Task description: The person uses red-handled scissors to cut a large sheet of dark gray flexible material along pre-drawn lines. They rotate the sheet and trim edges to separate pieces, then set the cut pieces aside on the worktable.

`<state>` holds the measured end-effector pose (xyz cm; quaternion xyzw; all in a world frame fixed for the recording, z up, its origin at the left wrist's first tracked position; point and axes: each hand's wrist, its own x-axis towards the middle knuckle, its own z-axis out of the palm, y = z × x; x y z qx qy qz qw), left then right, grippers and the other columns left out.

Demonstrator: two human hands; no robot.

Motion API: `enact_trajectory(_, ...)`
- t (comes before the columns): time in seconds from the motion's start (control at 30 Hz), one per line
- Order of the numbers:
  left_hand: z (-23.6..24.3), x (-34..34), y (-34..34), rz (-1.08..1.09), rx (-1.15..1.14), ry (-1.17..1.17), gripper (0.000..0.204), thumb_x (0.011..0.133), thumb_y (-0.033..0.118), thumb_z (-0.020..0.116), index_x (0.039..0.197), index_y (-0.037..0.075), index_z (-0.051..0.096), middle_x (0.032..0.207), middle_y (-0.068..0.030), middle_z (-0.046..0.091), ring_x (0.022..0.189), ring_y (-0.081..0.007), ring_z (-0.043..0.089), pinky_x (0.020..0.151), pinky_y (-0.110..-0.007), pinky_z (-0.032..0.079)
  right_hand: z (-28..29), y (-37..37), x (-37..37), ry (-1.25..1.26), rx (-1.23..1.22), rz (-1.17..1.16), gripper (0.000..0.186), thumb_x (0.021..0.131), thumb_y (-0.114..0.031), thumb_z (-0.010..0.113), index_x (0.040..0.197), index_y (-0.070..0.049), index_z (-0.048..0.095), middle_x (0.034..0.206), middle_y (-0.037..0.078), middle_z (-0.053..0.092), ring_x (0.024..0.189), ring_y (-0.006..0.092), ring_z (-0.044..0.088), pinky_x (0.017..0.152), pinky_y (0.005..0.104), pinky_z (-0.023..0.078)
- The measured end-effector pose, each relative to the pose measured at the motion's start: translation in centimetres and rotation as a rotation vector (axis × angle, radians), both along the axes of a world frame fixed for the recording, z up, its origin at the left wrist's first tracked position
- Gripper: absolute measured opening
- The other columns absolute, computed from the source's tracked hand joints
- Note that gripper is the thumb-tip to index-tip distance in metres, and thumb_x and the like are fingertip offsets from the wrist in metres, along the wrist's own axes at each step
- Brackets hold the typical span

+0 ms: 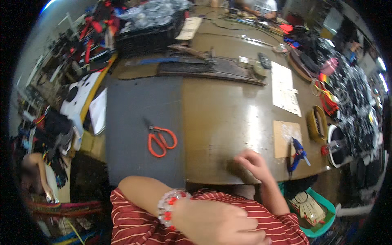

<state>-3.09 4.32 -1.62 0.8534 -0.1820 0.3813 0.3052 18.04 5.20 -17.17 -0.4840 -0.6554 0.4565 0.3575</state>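
Note:
My left hand [218, 222] hangs low in front of my red striped shirt, its back toward me. Its fingers are loosely bent and a little apart, and nothing shows in them; the palm side is hidden. A clear and red bead bracelet [166, 209] circles that wrist. Over the table's near edge is my right hand [254, 164], fingers pointing left, with nothing visible between them. Scissors [162, 141] with orange handles lie on the dark grey mat [134, 102], away from both hands. A blue glue gun [297, 155] stands right of my right hand, beside a tan board [281, 139].
Along the table's far side sits a dark bench tool [216, 71] on a long base. Paper sheets [284, 85] and a yellow container [317, 124] are at the right. A black crate [147, 41] holds plastic bags. Below the right edge stands a teal basket [326, 224]. Another person [265, 7] sits across the table.

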Motion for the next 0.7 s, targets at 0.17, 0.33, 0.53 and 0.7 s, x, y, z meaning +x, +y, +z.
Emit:
enact_trajectory(0.17,-1.4,-2.5,1.6,-0.757,-0.332,0.242,0.018,0.079,0.021,0.057,0.087,0.005,0.056,0.090,-0.0072,0.055,0.077,-0.0215,0.052,0.062,-0.032,0.045,10.6,-3.4,1.5,0.417,0.292,1.647,0.025,0.090,-0.009,0.036,0.095,0.006,0.057,0.101,0.020,0.052,0.085,0.0300,0.053,0.073,0.0404,0.044)
enact_trajectory(0.33,-0.8,-4.3,1.8,-0.558,-0.197,0.328,0.018,0.085,0.026,0.053,0.086,0.008,0.056,0.089,-0.0064,0.054,0.072,-0.0205,0.050,0.056,-0.031,0.040,15.5,-4.2,0.1,0.149,0.428,1.242,0.024,0.087,-0.010,0.041,0.087,0.002,0.061,0.090,0.013,0.057,0.080,0.0222,0.053,0.072,0.0345,0.042)
enact_trajectory(0.53,0.9,-6.2,1.8,-0.186,0.058,0.260,0.013,0.074,0.013,0.055,0.076,0.001,0.051,0.082,-0.0075,0.048,0.068,-0.0193,0.045,0.054,-0.028,0.040,21.0,-3.7,1.1,-0.291,0.538,0.841,0.019,0.076,-0.018,0.053,0.087,-0.007,0.062,0.084,0.004,0.057,0.079,0.0163,0.052,0.076,0.0314,0.041)
enact_trajectory(0.7,-3.4,-4.6,1.1,-0.641,-0.245,0.491,0.017,0.082,0.018,0.057,0.087,0.002,0.055,0.090,-0.0090,0.050,0.080,-0.0235,0.049,0.067,-0.033,0.043,17.0,0.5,-1.8,-0.362,0.270,1.526,0.022,0.077,-0.015,0.051,0.094,-0.003,0.053,0.089,0.007,0.053,0.084,0.0220,0.052,0.071,0.0333,0.043)
